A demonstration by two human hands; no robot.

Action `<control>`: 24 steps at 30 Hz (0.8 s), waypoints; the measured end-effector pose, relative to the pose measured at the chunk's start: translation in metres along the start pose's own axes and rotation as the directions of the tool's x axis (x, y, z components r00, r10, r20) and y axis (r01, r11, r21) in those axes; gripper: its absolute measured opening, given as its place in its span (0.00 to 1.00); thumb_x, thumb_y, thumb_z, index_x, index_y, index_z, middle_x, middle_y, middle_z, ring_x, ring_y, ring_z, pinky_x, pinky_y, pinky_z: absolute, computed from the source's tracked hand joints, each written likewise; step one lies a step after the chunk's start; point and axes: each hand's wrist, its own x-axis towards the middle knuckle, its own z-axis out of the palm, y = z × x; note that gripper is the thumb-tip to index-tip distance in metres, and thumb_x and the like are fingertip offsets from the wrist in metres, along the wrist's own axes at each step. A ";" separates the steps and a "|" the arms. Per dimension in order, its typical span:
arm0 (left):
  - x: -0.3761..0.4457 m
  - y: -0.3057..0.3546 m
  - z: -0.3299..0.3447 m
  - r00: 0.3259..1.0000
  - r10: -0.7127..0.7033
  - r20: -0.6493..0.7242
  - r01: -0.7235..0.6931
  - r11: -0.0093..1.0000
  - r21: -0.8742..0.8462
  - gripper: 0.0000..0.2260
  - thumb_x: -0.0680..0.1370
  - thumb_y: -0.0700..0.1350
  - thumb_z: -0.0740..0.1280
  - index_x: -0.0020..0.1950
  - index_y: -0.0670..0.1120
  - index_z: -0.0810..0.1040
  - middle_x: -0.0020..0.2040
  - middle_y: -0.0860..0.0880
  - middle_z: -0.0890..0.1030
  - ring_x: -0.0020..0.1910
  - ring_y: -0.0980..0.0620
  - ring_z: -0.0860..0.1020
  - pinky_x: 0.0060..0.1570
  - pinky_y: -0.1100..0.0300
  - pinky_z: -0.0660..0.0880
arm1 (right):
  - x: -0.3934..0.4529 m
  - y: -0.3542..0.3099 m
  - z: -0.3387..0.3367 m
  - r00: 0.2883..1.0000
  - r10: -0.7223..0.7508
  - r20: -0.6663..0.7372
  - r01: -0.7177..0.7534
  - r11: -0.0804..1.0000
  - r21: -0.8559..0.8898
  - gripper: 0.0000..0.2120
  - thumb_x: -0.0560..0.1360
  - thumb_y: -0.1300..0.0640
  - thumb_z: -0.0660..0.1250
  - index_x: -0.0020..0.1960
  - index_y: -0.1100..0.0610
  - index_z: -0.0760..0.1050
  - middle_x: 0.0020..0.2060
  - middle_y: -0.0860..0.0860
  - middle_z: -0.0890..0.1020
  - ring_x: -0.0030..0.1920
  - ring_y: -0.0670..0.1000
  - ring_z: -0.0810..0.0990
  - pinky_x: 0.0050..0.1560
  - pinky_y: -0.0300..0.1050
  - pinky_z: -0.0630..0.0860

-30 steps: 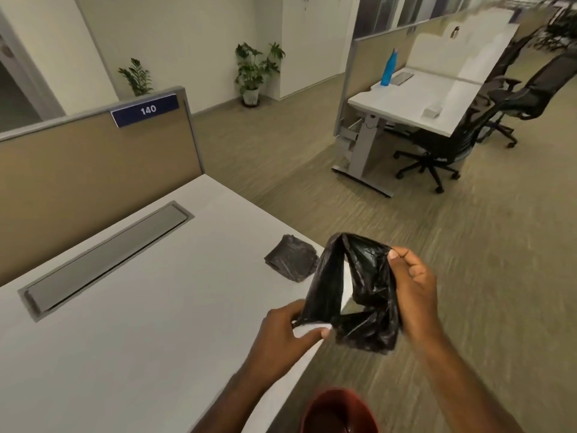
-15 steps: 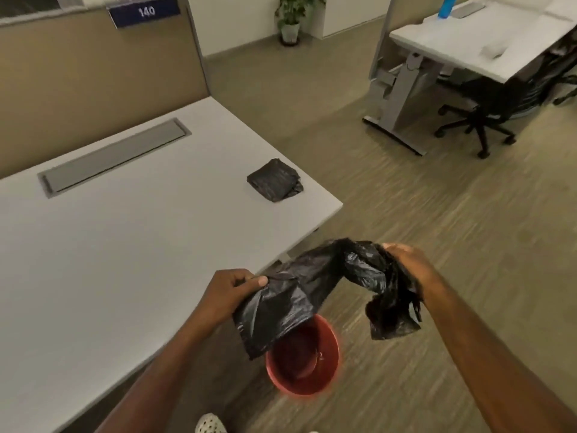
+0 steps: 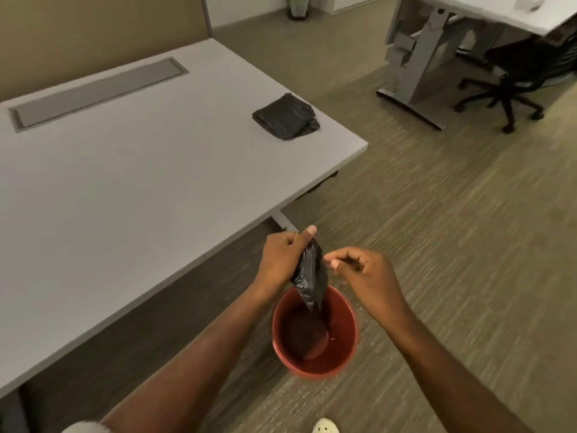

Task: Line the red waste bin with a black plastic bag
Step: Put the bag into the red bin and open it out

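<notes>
The red waste bin [image 3: 343,357] stands on the carpet beside the desk, below my hands. My left hand [image 3: 281,260] grips the top of a black plastic bag [image 3: 310,279], which hangs bunched and narrow with its lower end dipping inside the bin. My right hand [image 3: 365,271] is close to the bag's right side, thumb and fingers pinched together; whether they hold the plastic is unclear. The bin's floor is dark and partly covered by the hanging bag.
A grey desk [image 3: 125,182] fills the left, with folded black bags [image 3: 285,117] near its right corner and a cable tray [image 3: 100,89] at the back. Another desk [image 3: 437,57] and an office chair [image 3: 515,89] stand at the far right. My shoe [image 3: 326,426] shows below the bin.
The view tilted down toward the bin. My hands came together above it, and the bag went from spread between both hands to hanging bunched from my left hand into the bin.
</notes>
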 end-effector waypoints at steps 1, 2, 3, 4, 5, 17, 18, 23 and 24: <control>0.003 -0.008 0.002 0.999 -0.034 0.027 0.035 0.998 -0.048 0.21 0.78 0.56 0.69 0.31 0.46 0.71 0.28 0.44 0.69 0.26 0.48 0.65 0.29 0.58 0.62 | 0.003 0.019 0.007 0.999 0.014 -0.034 -0.014 1.000 -0.017 0.18 0.76 0.65 0.69 0.47 0.41 0.83 0.46 0.41 0.87 0.47 0.36 0.84 0.49 0.40 0.81; 0.006 -0.016 0.003 0.996 -0.061 0.066 0.068 0.992 -0.107 0.21 0.78 0.56 0.69 0.31 0.46 0.71 0.29 0.43 0.69 0.27 0.49 0.65 0.30 0.57 0.63 | 0.007 0.039 0.013 0.998 0.007 -0.059 -0.009 0.999 -0.043 0.20 0.74 0.66 0.68 0.51 0.40 0.81 0.50 0.40 0.86 0.51 0.34 0.82 0.55 0.43 0.81; 0.010 -0.024 0.004 0.990 -0.083 0.114 0.102 0.980 -0.172 0.19 0.78 0.55 0.69 0.34 0.44 0.72 0.32 0.41 0.70 0.29 0.48 0.67 0.32 0.57 0.65 | 0.010 0.061 0.020 0.999 -0.020 -0.046 0.017 0.997 -0.072 0.24 0.71 0.65 0.70 0.58 0.39 0.79 0.57 0.40 0.83 0.58 0.33 0.79 0.63 0.46 0.79; 0.015 -0.031 0.005 0.981 -0.103 0.163 0.140 0.962 -0.236 0.17 0.78 0.55 0.70 0.39 0.42 0.74 0.36 0.39 0.73 0.32 0.46 0.70 0.35 0.56 0.69 | 0.012 0.082 0.028 0.999 -0.050 0.012 0.051 0.995 -0.083 0.30 0.69 0.62 0.73 0.66 0.39 0.75 0.66 0.42 0.78 0.67 0.34 0.73 0.71 0.47 0.73; 0.020 -0.039 0.006 0.971 -0.111 0.211 0.173 0.938 -0.301 0.15 0.77 0.54 0.71 0.44 0.42 0.75 0.40 0.37 0.74 0.36 0.44 0.73 0.41 0.53 0.73 | 0.013 0.103 0.039 0.993 -0.075 0.091 0.080 0.995 -0.054 0.38 0.68 0.58 0.76 0.74 0.40 0.68 0.74 0.44 0.71 0.76 0.40 0.67 0.76 0.49 0.67; 0.093 -0.196 0.009 0.843 0.529 0.099 -0.510 0.844 -0.164 0.23 0.79 0.56 0.62 0.71 0.48 0.72 0.66 0.50 0.79 0.67 0.55 0.77 0.62 0.63 0.75 | 0.080 0.223 0.134 0.926 0.235 -0.297 0.093 0.619 0.780 0.10 0.75 0.59 0.74 0.55 0.49 0.83 0.53 0.49 0.88 0.57 0.50 0.86 0.53 0.48 0.84; 0.092 -0.225 0.002 0.816 0.550 0.176 -0.542 0.835 -0.098 0.28 0.76 0.58 0.65 0.75 0.51 0.67 0.72 0.53 0.75 0.72 0.59 0.72 0.65 0.67 0.72 | 0.083 0.228 0.130 0.919 0.271 -0.287 0.096 0.551 0.829 0.10 0.76 0.59 0.73 0.56 0.50 0.83 0.54 0.50 0.88 0.55 0.51 0.87 0.47 0.47 0.85; 0.066 -0.363 -0.024 0.885 0.342 0.316 -0.365 0.931 0.017 0.51 0.59 0.66 0.78 0.79 0.58 0.61 0.76 0.64 0.68 0.72 0.67 0.69 0.67 0.70 0.69 | 0.083 0.263 0.114 0.890 0.397 -0.226 0.052 0.402 0.914 0.18 0.79 0.57 0.70 0.67 0.60 0.77 0.54 0.54 0.87 0.45 0.50 0.88 0.34 0.43 0.84; 0.062 -0.383 -0.023 0.927 0.272 0.258 -0.283 0.959 0.006 0.47 0.58 0.62 0.81 0.74 0.56 0.68 0.71 0.62 0.75 0.68 0.64 0.74 0.64 0.69 0.73 | 0.080 0.271 0.116 0.889 0.408 -0.210 0.035 0.398 0.917 0.16 0.79 0.57 0.69 0.66 0.59 0.77 0.50 0.53 0.87 0.40 0.48 0.88 0.32 0.42 0.83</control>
